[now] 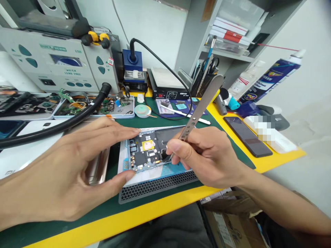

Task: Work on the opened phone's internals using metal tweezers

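Note:
An opened smartphone, its inner frame and circuit parts bare, lies on a blue-and-white pad with a honeycomb-patterned front. My left hand steadies its left end, fingertips on the far edge and thumb on the near edge. In my right hand is a pair of metal tweezers, gripped like a pen with the broad end pointing up and back. The tips point down at the phone's near edge, around its middle; my fingers partly hide them, and I cannot tell whether they pinch anything.
Behind stand a hot-air station, a soldering iron holder and a heating plate. A black hose crosses the left side above a tray of circuit boards. To the right lies a dark phone.

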A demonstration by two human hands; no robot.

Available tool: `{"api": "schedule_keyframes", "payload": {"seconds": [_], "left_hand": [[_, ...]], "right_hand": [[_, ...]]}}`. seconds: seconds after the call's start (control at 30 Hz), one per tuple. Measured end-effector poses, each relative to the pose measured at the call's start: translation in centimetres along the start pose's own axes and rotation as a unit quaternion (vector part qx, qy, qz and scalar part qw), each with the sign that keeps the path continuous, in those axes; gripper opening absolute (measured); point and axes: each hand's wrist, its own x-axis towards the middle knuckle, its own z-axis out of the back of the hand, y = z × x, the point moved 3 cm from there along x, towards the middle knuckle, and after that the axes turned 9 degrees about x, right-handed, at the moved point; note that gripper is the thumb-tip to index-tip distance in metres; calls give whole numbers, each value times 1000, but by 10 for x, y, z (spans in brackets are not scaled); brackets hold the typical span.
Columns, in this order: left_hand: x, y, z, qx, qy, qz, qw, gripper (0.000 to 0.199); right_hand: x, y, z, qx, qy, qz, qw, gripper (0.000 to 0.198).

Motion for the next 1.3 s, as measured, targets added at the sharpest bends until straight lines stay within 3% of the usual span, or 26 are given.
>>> {"api": "schedule_keyframes", "payload": {"seconds": [0.17,0.5,1.07,1.3], "left_hand": [[1,0,0,-3,-21,0,1000,53],[1,-2,2,0,10,18,1000,52],[0,-2,-2,-7,-25,8,1000,52],[1,-3,-1,-2,-12,16,1000,53]], "right_hand": [[1,1,0,-14,13,4,1000,40],[3,4,1,-23,36,-3,999,39],[1,2,1,-9,1,8,1000,38],[0,1,0,-7,9,15,1000,39]]}}
